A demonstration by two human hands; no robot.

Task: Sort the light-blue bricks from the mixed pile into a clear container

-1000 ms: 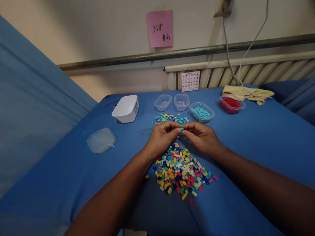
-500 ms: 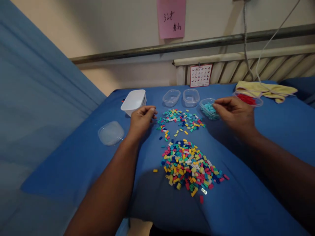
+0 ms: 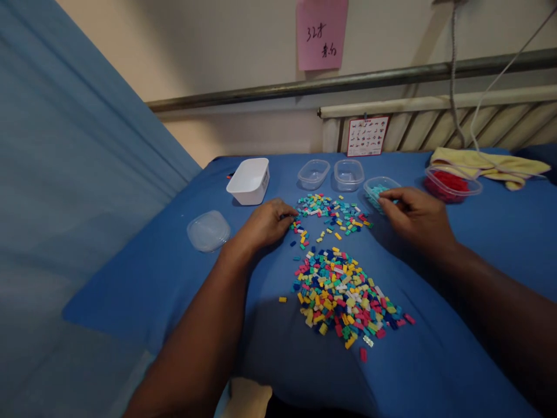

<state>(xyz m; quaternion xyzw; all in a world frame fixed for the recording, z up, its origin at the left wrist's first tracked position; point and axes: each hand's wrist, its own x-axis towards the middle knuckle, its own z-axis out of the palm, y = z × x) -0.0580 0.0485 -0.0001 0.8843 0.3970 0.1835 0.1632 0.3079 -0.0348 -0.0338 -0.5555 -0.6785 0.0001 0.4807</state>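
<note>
My left hand (image 3: 272, 222) reaches to the left edge of a scattered group of small toy building bricks (image 3: 315, 204), its thumb and fingers drawn together among them. Whatever the fingertips hold is hidden. At the near right rim of a clear tub (image 3: 369, 184) of turquoise bricks (image 3: 375, 196), my right hand (image 3: 415, 219) is closed in a pinch, and its contents cannot be made out. Closer to me lies a larger mixed pile of bricks (image 3: 343, 293) in yellow, pink, blue, green and white.
Two clear tubs (image 3: 314, 174) (image 3: 348, 175) and a white bin (image 3: 249, 181) line the back. A clear lid (image 3: 209, 231) lies at left. Far right are a tub of red pieces (image 3: 450, 184) and a yellow cloth (image 3: 487, 165). A blue curtain (image 3: 87, 174) hangs at left.
My left hand has moved right and down to the far group of bricks. My right hand has lowered slightly towards the turquoise tub. The view has swung a little to the left.
</note>
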